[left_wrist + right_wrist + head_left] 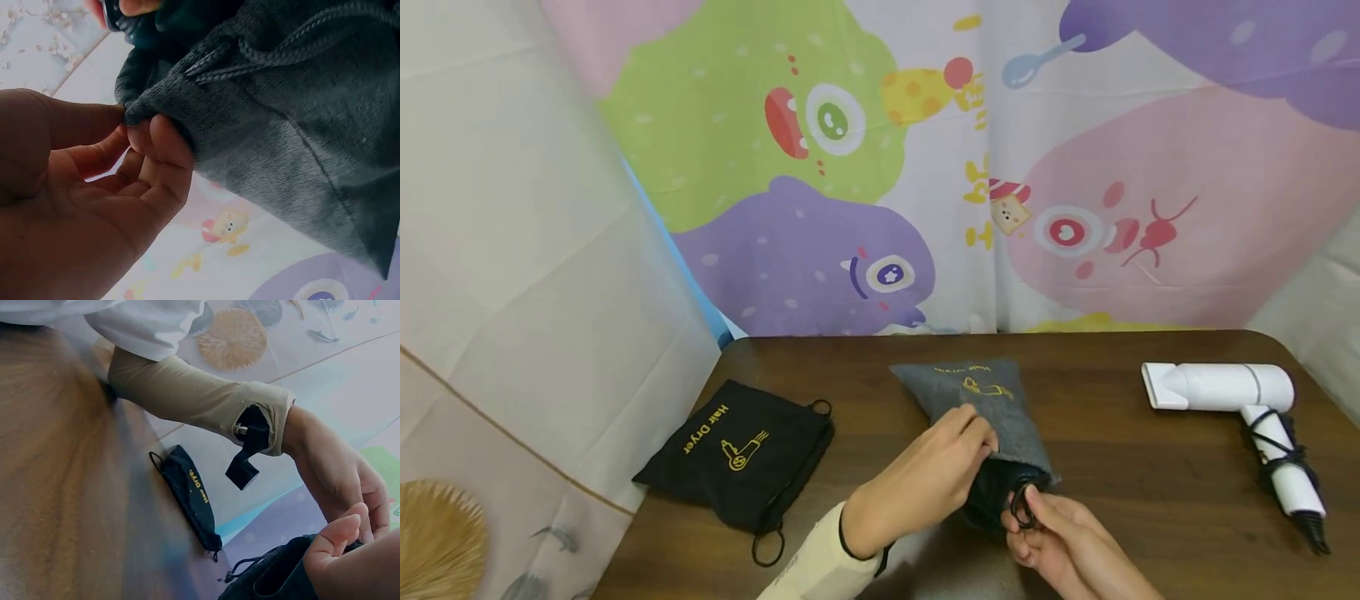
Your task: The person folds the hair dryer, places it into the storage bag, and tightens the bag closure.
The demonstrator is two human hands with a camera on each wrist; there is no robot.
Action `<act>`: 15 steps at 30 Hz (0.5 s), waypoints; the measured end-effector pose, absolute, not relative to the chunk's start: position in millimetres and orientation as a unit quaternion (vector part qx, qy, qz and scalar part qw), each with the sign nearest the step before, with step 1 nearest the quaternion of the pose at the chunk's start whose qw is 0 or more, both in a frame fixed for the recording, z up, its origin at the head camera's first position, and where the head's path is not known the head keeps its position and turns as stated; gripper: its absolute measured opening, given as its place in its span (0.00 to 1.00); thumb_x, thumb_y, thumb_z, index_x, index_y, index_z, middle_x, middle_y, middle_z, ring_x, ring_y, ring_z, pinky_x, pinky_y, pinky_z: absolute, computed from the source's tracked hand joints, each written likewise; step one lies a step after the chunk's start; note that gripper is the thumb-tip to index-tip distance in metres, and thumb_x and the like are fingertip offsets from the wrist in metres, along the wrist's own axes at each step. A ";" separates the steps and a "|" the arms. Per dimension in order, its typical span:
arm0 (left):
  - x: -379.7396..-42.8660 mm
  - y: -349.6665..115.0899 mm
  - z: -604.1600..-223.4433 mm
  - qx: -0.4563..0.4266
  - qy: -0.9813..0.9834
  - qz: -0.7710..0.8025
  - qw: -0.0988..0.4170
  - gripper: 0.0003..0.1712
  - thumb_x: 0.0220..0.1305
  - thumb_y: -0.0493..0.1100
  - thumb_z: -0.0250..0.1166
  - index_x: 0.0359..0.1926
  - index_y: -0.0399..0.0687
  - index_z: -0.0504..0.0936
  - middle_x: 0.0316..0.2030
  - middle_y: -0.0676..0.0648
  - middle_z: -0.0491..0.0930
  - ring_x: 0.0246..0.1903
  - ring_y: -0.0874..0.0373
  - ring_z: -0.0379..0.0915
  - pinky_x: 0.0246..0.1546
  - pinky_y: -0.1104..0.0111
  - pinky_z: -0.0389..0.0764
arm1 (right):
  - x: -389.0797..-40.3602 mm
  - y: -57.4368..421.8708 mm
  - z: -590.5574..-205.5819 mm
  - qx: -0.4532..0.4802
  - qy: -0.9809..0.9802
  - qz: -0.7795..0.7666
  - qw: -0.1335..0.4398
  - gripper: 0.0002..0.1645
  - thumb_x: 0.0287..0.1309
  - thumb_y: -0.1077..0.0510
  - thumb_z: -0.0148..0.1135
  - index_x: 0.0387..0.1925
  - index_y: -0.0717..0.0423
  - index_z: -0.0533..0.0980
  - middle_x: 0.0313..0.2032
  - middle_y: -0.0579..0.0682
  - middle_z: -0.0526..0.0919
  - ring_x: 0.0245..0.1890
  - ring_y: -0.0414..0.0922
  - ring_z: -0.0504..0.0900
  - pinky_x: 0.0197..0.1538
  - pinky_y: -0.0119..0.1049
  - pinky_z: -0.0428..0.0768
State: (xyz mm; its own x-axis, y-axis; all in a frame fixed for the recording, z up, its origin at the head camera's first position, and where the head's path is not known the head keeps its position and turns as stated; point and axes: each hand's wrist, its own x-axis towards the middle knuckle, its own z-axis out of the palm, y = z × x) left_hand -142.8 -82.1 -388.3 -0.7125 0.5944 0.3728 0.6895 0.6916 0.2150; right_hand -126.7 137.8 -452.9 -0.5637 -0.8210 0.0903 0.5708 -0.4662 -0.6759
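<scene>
A grey drawstring bag (988, 417) with a yellow hair dryer print lies in the middle of the table, its mouth towards me. My left hand (921, 475) pinches the rim of the mouth between thumb and fingers, as the left wrist view shows closely. A dark item (988, 496) sits at the mouth, partly inside the bag; its hidden part leaves its kind unclear. Close by, my right hand (1071, 533) pinches a black cord loop (1021, 506) at the dark item. The bag's drawstring (281, 53) hangs loose along the cloth.
To the left lies a black drawstring bag (737, 454) marked "Hair Dryer", with cord loops at its mouth. A white hair dryer (1232, 387) with a black cord wound on its handle lies on the right of the brown table (1105, 450). A patterned curtain (955, 275) hangs behind.
</scene>
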 end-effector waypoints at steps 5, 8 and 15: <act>-142.9 -83.5 -388.0 -0.343 -0.912 -0.173 0.142 0.05 0.76 0.37 0.54 0.44 0.45 0.76 0.37 0.53 0.71 0.37 0.63 0.68 0.41 0.78 0.73 | -129.6 133.3 -447.0 -0.216 0.311 -0.834 0.402 0.26 0.81 0.57 0.26 0.45 0.61 0.74 0.41 0.49 0.75 0.35 0.40 0.73 0.43 0.30 0.74; -143.7 -84.1 -389.7 -0.332 -0.916 -0.169 0.147 0.04 0.75 0.36 0.54 0.43 0.46 0.76 0.36 0.53 0.72 0.37 0.62 0.68 0.40 0.76 0.73 | -129.9 131.6 -443.1 -0.212 0.347 -0.824 0.395 0.24 0.81 0.58 0.28 0.44 0.60 0.74 0.39 0.48 0.75 0.33 0.39 0.72 0.41 0.29 0.74; -149.8 -81.6 -395.4 -0.328 -0.911 -0.194 0.160 0.04 0.75 0.35 0.53 0.44 0.46 0.75 0.37 0.53 0.73 0.37 0.62 0.68 0.39 0.77 0.73 | -127.1 127.7 -435.7 -0.119 0.505 -0.779 0.353 0.18 0.78 0.54 0.46 0.41 0.63 0.77 0.37 0.48 0.78 0.32 0.37 0.76 0.40 0.29 0.79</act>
